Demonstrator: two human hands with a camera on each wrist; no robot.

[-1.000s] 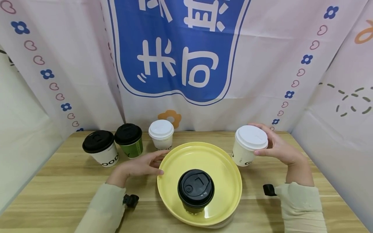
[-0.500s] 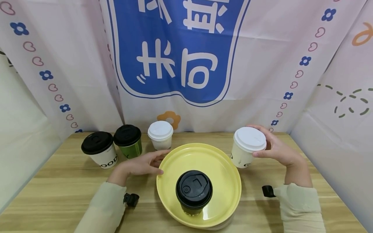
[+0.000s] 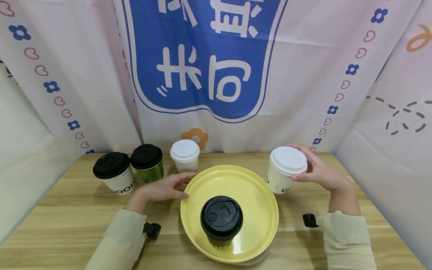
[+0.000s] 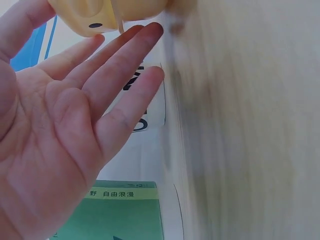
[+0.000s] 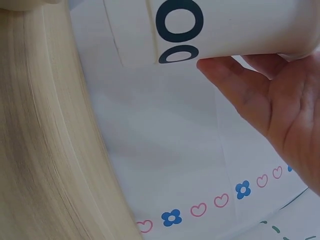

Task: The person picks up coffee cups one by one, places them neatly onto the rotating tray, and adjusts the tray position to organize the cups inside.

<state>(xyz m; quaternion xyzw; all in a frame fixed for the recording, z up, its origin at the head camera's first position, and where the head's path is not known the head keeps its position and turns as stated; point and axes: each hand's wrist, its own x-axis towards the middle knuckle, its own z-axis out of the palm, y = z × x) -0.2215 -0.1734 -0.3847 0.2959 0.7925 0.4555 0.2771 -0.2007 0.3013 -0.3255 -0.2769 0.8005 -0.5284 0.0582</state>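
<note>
In the head view, my left hand (image 3: 165, 188) touches the left rim of a round yellow tray (image 3: 251, 195), thumb at its edge. The left wrist view shows the fingers (image 4: 122, 62) fairly straight below a yellow piece. On the tray, left of its middle and toward the front, stands a paper coffee cup with a black lid (image 3: 221, 216). To the tray's right, my right hand (image 3: 324, 173) grips a white paper cup (image 3: 281, 180) with a white lid, thumb in front and fingers behind. The right wrist view shows this cup (image 5: 250, 30) from the side.
Behind the left hand stand a white cup with a black lid (image 3: 116, 176), a green cup with a black lid (image 3: 148, 165) and a small white cup with a white lid (image 3: 185, 153). A printed curtain (image 3: 297, 82) hangs along the back edge of the wooden table (image 3: 67, 225).
The black-lidded cup on the tray has shifted slightly left relative to the rim. Both hands keep nearly the same places; the whole view has drifted a little.
</note>
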